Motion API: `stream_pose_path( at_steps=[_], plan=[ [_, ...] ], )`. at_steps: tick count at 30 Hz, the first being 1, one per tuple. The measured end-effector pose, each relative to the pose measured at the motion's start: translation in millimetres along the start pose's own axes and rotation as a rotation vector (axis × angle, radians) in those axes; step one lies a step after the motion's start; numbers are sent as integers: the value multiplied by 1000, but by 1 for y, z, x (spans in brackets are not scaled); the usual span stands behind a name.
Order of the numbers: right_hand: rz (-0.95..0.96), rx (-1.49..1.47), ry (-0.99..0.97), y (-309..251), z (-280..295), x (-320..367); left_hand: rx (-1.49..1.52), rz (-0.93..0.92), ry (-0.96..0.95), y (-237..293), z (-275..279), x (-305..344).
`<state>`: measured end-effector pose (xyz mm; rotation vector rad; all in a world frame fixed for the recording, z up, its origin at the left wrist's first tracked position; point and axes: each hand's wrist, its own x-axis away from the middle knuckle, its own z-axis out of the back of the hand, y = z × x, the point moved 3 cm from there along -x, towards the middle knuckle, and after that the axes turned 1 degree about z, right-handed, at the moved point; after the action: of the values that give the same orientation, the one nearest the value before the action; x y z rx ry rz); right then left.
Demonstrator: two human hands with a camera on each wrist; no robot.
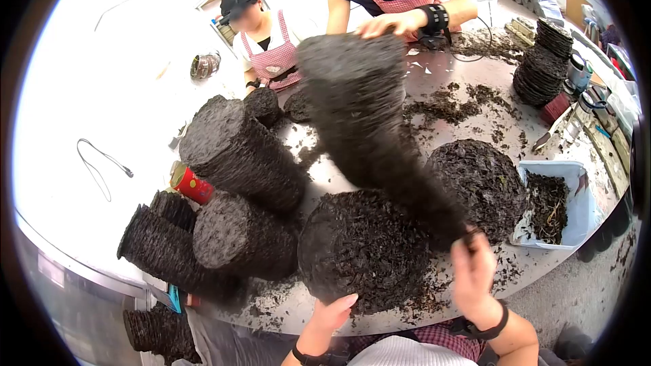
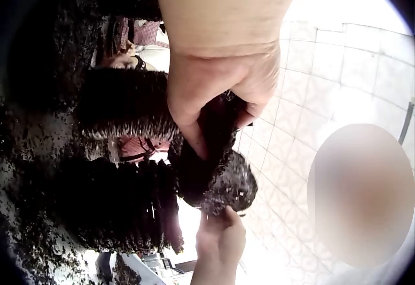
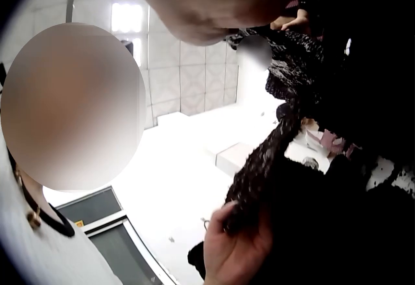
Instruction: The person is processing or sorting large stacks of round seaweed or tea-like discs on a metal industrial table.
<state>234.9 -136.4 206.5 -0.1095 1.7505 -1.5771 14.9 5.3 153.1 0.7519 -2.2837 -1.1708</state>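
Observation:
In the head view a dark, rough round sheet (image 1: 366, 251), like dried seaweed, is before me, fairly thick at its edge. My left hand (image 1: 330, 313) grips its near edge, thumb on top. My right hand (image 1: 477, 278) pinches a dark edge farther right, where a blurred dark shape (image 1: 434, 207) runs down to the fingers. Seen from the left wrist, my left hand (image 2: 214, 90) curls round the dark sheet (image 2: 224, 181) and my right hand (image 2: 220, 243) holds its other side. The right wrist view has my left hand (image 3: 237, 249) pinching the sheet's edge (image 3: 259, 165).
Across the table a person's hand (image 1: 393, 24) lies on top of a tall blurred stack (image 1: 352, 95). Several dark stacks, one large (image 1: 234, 152), stand at left, near a red tin (image 1: 193, 184). Right are another dark round (image 1: 478, 190) and a blue bin (image 1: 576, 207) with scraps.

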Motion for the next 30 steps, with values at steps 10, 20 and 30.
stream_pose_path(
  at_steps=[10, 20, 30],
  plan=[
    [-112, 203, 347, 41, 86, 18, 78, 39, 219, 0, -5, -20],
    [-6, 453, 271, 33, 95, 21, -751, -913, -250, 42, -145, -91],
    [209, 965, -303, 53, 54, 8, -1230, -844, -358, -5, -126, -105]
  ],
)
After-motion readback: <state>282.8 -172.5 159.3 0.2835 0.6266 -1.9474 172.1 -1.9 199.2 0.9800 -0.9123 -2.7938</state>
